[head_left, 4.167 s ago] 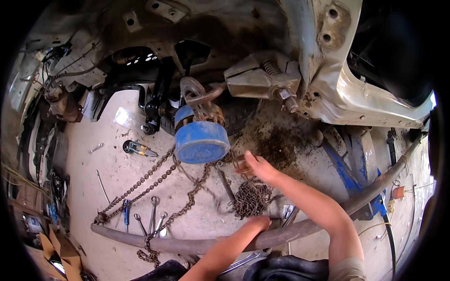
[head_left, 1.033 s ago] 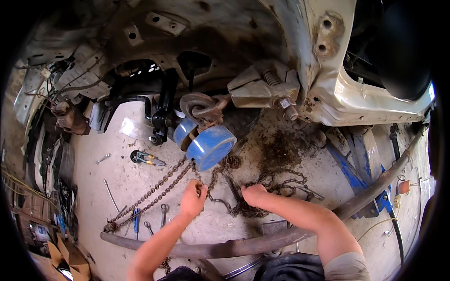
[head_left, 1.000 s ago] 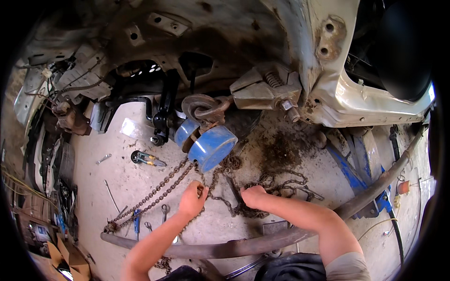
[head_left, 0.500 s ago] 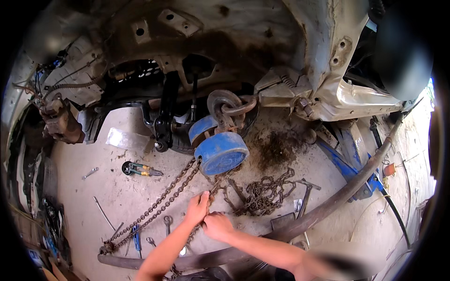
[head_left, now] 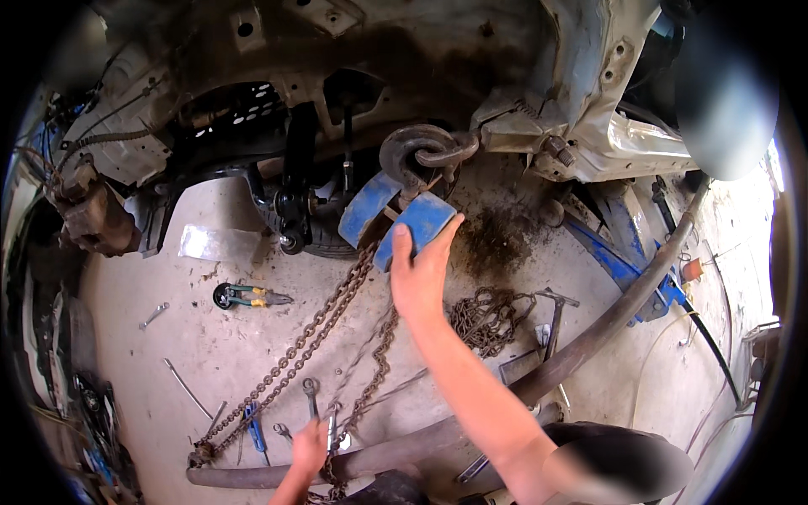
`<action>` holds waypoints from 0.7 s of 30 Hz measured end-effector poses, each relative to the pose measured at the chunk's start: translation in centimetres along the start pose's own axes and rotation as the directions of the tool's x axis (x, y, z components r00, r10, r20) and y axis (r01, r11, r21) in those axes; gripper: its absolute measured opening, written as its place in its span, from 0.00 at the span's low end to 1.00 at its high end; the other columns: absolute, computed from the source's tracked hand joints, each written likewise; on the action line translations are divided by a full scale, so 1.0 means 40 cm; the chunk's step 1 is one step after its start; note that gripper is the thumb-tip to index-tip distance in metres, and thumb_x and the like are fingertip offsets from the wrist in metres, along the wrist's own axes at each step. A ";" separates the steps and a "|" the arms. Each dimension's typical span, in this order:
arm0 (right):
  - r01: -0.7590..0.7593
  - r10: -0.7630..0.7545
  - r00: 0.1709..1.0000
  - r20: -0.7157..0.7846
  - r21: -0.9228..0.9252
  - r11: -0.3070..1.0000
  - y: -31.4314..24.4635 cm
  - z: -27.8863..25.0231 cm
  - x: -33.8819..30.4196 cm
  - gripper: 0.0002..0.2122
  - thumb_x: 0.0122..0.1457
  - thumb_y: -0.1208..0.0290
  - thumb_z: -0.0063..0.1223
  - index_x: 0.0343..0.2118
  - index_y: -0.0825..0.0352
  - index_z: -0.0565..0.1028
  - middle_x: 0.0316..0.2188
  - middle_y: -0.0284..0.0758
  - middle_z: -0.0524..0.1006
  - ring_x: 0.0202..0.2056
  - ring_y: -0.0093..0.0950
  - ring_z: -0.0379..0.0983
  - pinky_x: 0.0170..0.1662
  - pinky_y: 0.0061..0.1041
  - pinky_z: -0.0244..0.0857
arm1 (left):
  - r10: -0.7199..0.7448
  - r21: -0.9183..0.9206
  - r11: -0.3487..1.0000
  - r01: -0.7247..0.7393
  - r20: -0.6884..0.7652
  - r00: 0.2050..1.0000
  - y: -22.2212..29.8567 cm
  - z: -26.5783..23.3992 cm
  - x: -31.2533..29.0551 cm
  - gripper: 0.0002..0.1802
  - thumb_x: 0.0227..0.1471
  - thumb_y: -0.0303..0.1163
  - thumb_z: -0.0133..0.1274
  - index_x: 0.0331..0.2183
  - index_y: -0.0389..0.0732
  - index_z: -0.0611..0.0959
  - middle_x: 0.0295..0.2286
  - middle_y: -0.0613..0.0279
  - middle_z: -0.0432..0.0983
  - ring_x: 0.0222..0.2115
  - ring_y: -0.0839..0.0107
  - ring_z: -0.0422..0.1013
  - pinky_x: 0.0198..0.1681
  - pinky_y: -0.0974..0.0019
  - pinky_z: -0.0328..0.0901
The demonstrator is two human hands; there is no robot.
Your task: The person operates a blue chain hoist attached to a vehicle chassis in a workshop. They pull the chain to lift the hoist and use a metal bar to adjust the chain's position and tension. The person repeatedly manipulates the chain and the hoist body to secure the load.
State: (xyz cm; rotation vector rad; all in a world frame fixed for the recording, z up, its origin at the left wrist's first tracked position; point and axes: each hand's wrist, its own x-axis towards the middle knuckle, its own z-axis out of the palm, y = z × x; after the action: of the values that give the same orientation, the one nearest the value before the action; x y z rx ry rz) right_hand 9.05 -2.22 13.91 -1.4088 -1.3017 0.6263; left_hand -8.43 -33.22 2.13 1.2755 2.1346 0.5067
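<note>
A blue chain hoist (head_left: 431, 217) hangs by its rusty hook (head_left: 402, 151) under the raised vehicle body. My right hand (head_left: 422, 282) grips the hoist's housing, thumb on the near face and fingertips over the right edge. Down to the left, two taut strands of load chain (head_left: 313, 337) run to the end of a long curved pipe (head_left: 581, 349). A thinner hand chain (head_left: 383, 349) drops from the hoist past the pipe. Low in the view, my left hand (head_left: 310, 450) is beside that chain, near the wrenches (head_left: 310, 397); its fingers are smeared by motion.
A heap of chain (head_left: 486, 324) lies on the floor beside a hammer (head_left: 554, 316). Snips with green and yellow handles (head_left: 252, 296) and a blue screwdriver (head_left: 254, 427) lie at left. A blue jack (head_left: 619, 269) stands at right, beyond the pipe. Suspension parts (head_left: 295, 202) hang overhead.
My hands were together on the hand chain. The right hand has risen to the hoist's housing; the left has dropped toward the pipe. The hoist has turned and tilted.
</note>
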 end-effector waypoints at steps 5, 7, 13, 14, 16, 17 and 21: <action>-0.076 0.067 0.996 0.066 0.134 0.988 0.016 -0.003 0.019 0.36 0.62 0.57 0.37 0.59 0.79 0.35 0.56 0.55 0.55 0.56 0.40 0.55 0.58 0.28 0.47 | -0.526 0.451 0.797 0.401 0.193 0.828 -0.129 -0.261 -0.290 0.26 0.56 0.37 0.45 0.56 0.48 0.64 0.47 0.46 0.69 0.42 0.56 0.69 0.44 0.60 0.63; -0.089 0.080 0.995 0.052 0.187 0.978 0.021 -0.005 0.031 0.35 0.63 0.56 0.35 0.60 0.78 0.36 0.56 0.54 0.57 0.56 0.39 0.56 0.58 0.27 0.48 | -0.483 -0.010 0.870 0.493 -0.228 0.846 -0.265 -0.263 -0.514 0.23 0.57 0.39 0.42 0.50 0.33 0.70 0.37 0.39 0.74 0.34 0.54 0.73 0.36 0.58 0.66; -0.096 0.085 0.994 0.065 0.184 0.978 0.033 -0.008 0.033 0.34 0.64 0.55 0.33 0.60 0.77 0.37 0.54 0.53 0.60 0.54 0.39 0.59 0.56 0.27 0.51 | -0.764 0.547 0.263 0.795 -0.385 0.518 -0.203 -0.401 -0.993 0.21 0.57 0.40 0.41 0.45 0.36 0.74 0.35 0.40 0.74 0.34 0.47 0.72 0.35 0.52 0.67; -0.111 0.097 0.992 0.076 0.203 0.973 0.033 -0.009 0.034 0.34 0.63 0.55 0.33 0.60 0.77 0.37 0.54 0.53 0.60 0.54 0.39 0.59 0.56 0.27 0.51 | -0.797 0.532 0.169 0.830 -0.422 0.433 -0.184 -0.419 -1.047 0.21 0.56 0.41 0.41 0.46 0.36 0.74 0.35 0.40 0.74 0.34 0.47 0.72 0.35 0.52 0.67; -0.111 0.094 0.991 0.091 0.207 0.972 0.035 -0.015 0.036 0.34 0.63 0.54 0.32 0.60 0.76 0.37 0.54 0.53 0.60 0.54 0.39 0.60 0.55 0.27 0.51 | -0.816 0.517 0.125 0.847 -0.431 0.384 -0.213 -0.444 -1.085 0.22 0.56 0.42 0.41 0.46 0.36 0.74 0.36 0.40 0.74 0.35 0.47 0.72 0.36 0.52 0.67; -0.109 0.091 0.991 0.094 0.208 0.972 0.038 -0.018 0.041 0.34 0.63 0.53 0.32 0.61 0.75 0.37 0.54 0.53 0.60 0.54 0.39 0.60 0.55 0.27 0.52 | -0.822 0.519 0.116 0.847 -0.428 0.375 -0.234 -0.456 -1.090 0.22 0.56 0.42 0.41 0.46 0.36 0.73 0.37 0.40 0.73 0.35 0.47 0.72 0.37 0.52 0.67; -0.129 0.104 0.983 0.153 0.165 0.978 0.052 -0.015 0.044 0.35 0.63 0.52 0.32 0.61 0.74 0.36 0.53 0.53 0.62 0.53 0.40 0.62 0.54 0.27 0.53 | -0.827 0.566 0.229 0.792 -0.317 0.465 -0.346 -0.469 -1.030 0.24 0.56 0.44 0.42 0.47 0.37 0.73 0.38 0.40 0.73 0.37 0.47 0.71 0.39 0.52 0.66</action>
State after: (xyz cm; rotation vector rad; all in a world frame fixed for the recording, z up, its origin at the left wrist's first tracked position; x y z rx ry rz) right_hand 10.80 -0.44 12.64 -1.3215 -1.2488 0.9142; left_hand -14.98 -76.51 20.18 0.1919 2.6344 -0.8251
